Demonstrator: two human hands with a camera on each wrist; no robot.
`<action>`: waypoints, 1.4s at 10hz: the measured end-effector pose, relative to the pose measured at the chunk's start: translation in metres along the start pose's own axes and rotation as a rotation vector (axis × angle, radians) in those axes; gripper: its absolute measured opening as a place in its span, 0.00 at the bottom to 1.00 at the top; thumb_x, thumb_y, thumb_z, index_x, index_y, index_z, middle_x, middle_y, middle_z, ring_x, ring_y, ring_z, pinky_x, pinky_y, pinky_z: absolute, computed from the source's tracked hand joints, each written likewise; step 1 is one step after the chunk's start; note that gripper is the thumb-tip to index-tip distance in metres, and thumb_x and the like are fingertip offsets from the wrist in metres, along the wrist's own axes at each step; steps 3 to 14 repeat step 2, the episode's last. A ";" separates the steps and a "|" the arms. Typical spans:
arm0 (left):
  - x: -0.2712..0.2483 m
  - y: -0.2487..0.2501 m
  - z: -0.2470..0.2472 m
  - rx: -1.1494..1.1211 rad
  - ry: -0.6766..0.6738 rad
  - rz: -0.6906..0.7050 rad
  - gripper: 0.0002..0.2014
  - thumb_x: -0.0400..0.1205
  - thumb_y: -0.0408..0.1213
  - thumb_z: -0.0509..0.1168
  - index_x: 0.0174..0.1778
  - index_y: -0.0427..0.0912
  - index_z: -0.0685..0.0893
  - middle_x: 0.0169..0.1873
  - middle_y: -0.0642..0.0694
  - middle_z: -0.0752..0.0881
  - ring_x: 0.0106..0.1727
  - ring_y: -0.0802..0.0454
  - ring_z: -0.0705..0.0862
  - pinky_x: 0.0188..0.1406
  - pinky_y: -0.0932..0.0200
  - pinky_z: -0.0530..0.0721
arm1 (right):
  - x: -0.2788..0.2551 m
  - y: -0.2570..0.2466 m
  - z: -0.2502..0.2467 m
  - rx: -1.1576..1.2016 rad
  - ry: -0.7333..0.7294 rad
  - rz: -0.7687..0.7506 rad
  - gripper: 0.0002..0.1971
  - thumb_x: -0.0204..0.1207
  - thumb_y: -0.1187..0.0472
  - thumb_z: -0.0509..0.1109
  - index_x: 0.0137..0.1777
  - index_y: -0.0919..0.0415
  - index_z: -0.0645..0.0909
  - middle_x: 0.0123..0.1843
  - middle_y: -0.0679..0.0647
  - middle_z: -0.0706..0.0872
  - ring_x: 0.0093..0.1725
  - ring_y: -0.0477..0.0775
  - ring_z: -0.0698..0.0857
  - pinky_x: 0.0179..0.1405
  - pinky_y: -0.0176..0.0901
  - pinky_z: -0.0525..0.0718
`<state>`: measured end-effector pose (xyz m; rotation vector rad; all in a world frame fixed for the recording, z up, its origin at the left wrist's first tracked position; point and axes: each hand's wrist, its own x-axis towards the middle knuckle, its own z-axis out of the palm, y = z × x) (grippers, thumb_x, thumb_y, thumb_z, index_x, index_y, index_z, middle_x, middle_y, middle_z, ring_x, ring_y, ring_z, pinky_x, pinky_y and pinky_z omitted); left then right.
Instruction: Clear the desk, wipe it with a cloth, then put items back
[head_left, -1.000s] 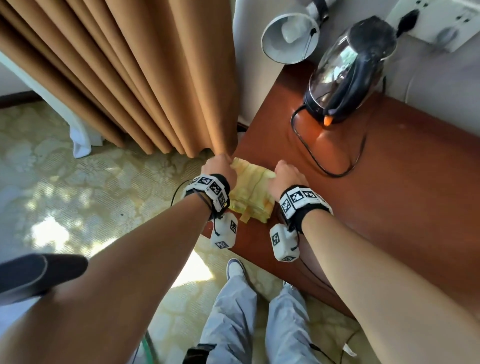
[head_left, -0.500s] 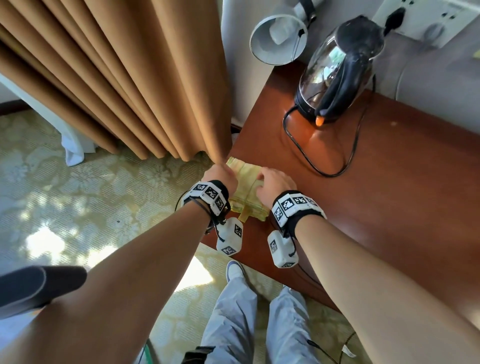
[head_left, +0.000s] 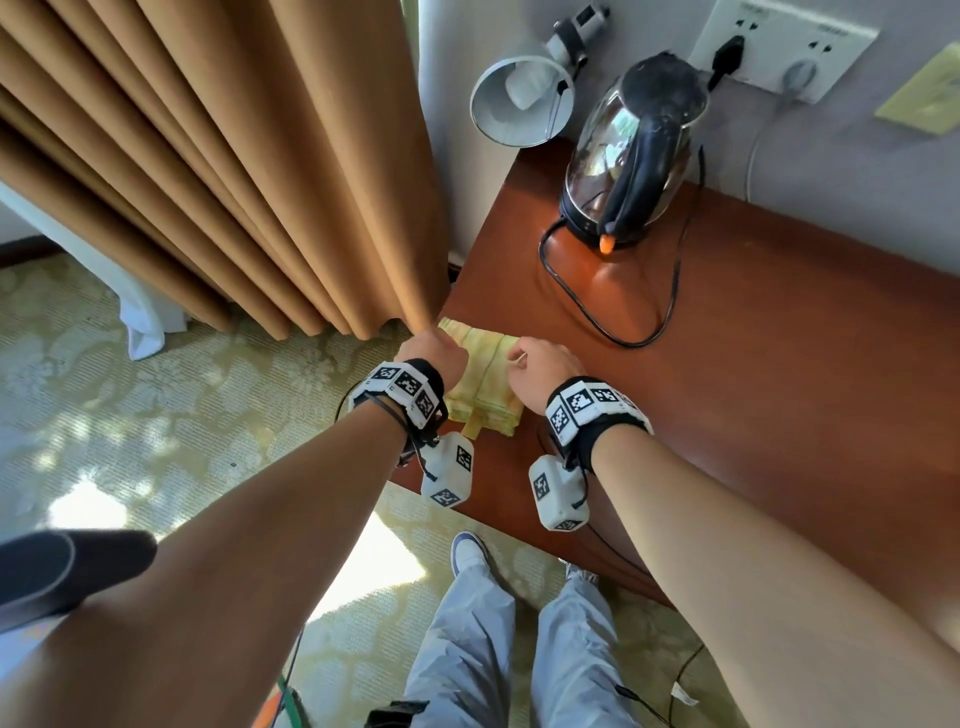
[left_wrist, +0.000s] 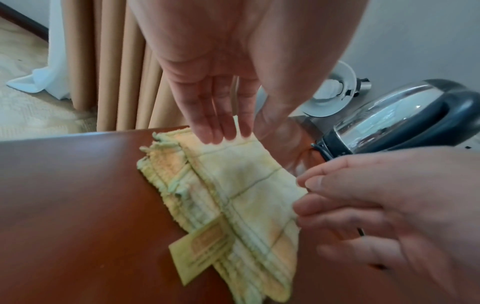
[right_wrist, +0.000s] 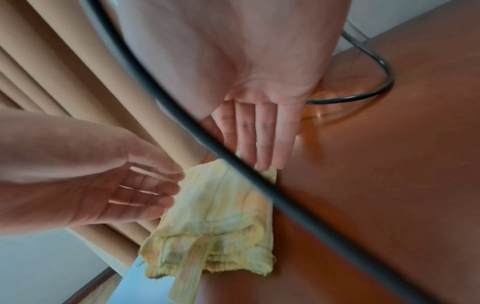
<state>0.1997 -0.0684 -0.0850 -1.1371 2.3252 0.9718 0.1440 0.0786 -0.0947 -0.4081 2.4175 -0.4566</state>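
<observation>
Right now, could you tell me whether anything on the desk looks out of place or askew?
Mostly tidy. The folded yellow cloth sits at the brown desk's corner, a label strip poking out. The glass electric kettle's black cord loops loosely across the desktop. Nothing looks spilled.

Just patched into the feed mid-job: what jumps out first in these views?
A folded yellow cloth lies at the near left corner of the reddish-brown wooden desk, the left hand and right hand touching its far edge with straight fingers. A glass electric kettle with a black handle stands at the far left of the desk, its black cord looping towards the hands.
</observation>
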 end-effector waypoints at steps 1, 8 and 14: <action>-0.010 0.009 -0.002 -0.047 -0.005 0.025 0.12 0.84 0.40 0.61 0.58 0.42 0.86 0.52 0.42 0.87 0.51 0.41 0.86 0.51 0.51 0.88 | -0.008 0.008 -0.007 0.003 0.050 0.008 0.07 0.82 0.55 0.60 0.45 0.48 0.78 0.50 0.53 0.85 0.50 0.58 0.79 0.45 0.45 0.73; -0.015 0.020 -0.001 -0.087 0.009 0.079 0.11 0.84 0.42 0.61 0.57 0.44 0.85 0.50 0.46 0.84 0.52 0.43 0.85 0.53 0.53 0.86 | -0.013 0.018 -0.017 0.073 0.169 -0.009 0.10 0.82 0.56 0.59 0.40 0.50 0.77 0.44 0.52 0.84 0.48 0.60 0.80 0.43 0.46 0.71; -0.015 0.020 -0.001 -0.087 0.009 0.079 0.11 0.84 0.42 0.61 0.57 0.44 0.85 0.50 0.46 0.84 0.52 0.43 0.85 0.53 0.53 0.86 | -0.013 0.018 -0.017 0.073 0.169 -0.009 0.10 0.82 0.56 0.59 0.40 0.50 0.77 0.44 0.52 0.84 0.48 0.60 0.80 0.43 0.46 0.71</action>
